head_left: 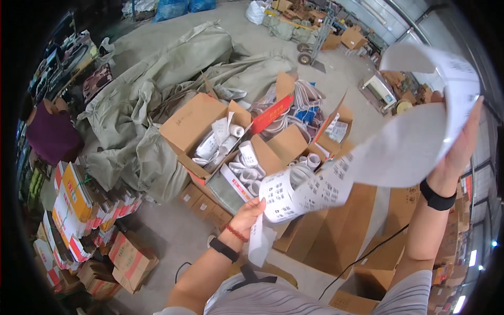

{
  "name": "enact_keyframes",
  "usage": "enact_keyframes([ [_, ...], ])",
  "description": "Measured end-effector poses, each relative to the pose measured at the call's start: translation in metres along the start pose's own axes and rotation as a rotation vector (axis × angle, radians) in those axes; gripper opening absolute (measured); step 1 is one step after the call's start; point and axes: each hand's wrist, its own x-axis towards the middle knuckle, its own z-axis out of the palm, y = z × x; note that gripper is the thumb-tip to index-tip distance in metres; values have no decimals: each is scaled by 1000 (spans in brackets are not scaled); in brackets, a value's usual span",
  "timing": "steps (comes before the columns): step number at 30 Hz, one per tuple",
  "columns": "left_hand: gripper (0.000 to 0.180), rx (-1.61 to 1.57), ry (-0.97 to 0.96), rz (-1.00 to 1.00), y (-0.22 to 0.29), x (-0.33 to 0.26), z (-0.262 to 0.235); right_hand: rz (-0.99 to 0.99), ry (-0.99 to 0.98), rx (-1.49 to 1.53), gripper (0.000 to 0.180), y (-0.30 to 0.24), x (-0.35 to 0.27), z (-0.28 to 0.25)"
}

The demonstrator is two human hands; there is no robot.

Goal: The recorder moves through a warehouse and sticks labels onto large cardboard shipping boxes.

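A long white strip of printed labels (399,147) stretches between my two hands, twisted so that part of its plain back shows. My left hand (247,216), with a red bead bracelet and a black wristband, is closed on the label roll (279,195) at the strip's lower end; a loose tail hangs below it. Raised at the far right, my right hand (461,144) grips the other stretch of the strip, which curls over above it. Beyond my left hand stands an open cardboard box (184,123) holding several white rolls, with more rolls (249,153) in the box beside it.
Brown cardboard boxes (323,231) stand in front of me, with a black cable (362,257) across them. Grey-green tarpaulin (157,79) covers bulky heaps behind. Stacked flat cartons (73,207) lie at left, near a person in purple (52,134). A hand truck (317,44) stands farther back.
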Motion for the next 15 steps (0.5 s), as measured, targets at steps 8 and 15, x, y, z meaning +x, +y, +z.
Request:
enact_keyframes([
  [8, 29, -300, -13, 63, 40, 14, -1, 194, -1092, 622, 21, -24, 95, -85],
  [15, 29, -192, -201, -121, 63, 17, -3, -71, -549, 80, 23, -66, 129, -137],
])
